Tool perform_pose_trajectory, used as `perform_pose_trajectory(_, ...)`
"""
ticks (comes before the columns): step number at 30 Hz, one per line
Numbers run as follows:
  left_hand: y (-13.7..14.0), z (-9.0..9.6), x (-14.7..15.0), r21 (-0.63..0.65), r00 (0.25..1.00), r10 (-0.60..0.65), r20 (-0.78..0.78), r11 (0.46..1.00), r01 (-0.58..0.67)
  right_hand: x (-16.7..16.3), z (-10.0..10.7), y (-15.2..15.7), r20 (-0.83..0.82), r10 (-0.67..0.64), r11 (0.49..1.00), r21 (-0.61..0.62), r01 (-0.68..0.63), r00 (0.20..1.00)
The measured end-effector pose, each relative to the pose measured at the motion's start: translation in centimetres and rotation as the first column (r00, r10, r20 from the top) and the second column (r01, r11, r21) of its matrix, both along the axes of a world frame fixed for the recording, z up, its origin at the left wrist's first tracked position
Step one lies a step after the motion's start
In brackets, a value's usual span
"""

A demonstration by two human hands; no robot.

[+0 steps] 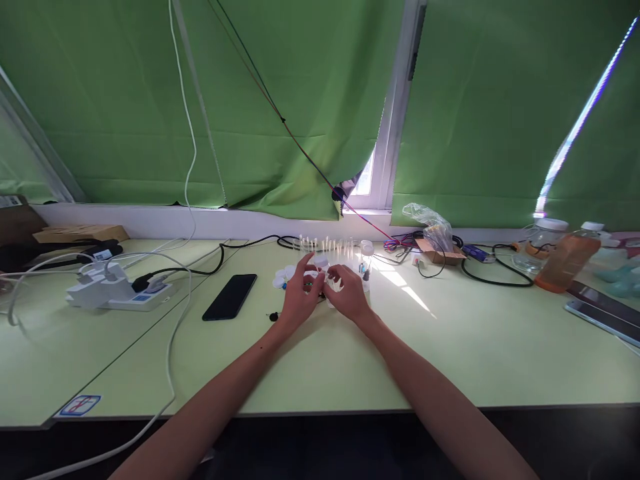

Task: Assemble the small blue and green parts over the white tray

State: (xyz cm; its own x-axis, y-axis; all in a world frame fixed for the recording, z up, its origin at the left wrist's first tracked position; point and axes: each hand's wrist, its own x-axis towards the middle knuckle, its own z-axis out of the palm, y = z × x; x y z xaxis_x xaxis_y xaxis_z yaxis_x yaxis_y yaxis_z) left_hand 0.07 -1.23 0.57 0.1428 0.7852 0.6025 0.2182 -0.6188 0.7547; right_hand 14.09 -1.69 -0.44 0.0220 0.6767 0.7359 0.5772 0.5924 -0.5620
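My left hand [304, 291] and my right hand [349, 291] meet over the middle of the table, thumbs and fingertips bent inward. Between them is a small clear or whitish piece [334, 284], too small and covered to name. Both hands look closed around it. A row of thin clear upright tubes [327, 247] stands just beyond my fingers. White round caps [280, 277] lie left of my left hand, and a small clear bottle with a white cap [367, 249] is at the right. A small black part [273, 317] rests near my left wrist.
A black phone [230, 297] lies at the left, beyond it a white power strip [123, 290] with cables. Back right are a cardboard box with a plastic bag [440, 240], a clear jar [543, 243], an orange bottle [567, 260] and another phone [603, 321].
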Motion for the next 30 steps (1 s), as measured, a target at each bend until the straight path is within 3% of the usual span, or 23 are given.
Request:
perform_pose_trajectory(4,0.0,0.0,0.0,-0.044,0.999,0.024,0.021,0.999,-0.023,1.1,0.6,-0.3,-0.031,-0.193,0.978,0.076,0.195,0.981)
perform_pose_trajectory(12,0.3,-0.7,0.0,-0.034,0.999,0.021,-0.043,0.999,-0.022,4.2,0.8,0.3,-0.229,-0.484,0.857,0.070,0.510,0.845)
perform_pose_trajectory(24,0.4,-1.0,0.3,0.015,0.990,0.040,-0.135,0.999,-0.039,4.0,0.6,-0.1,-0.007,-0.553,0.825,-0.146,0.546,0.833)
perform_pose_trajectory(30,0.5,-1.3,0.3,0.033,0.984,0.036,-0.174,0.999,-0.030,4.0,0.7,-0.1,0.042,-0.590,0.792,-0.166,0.588,0.807)
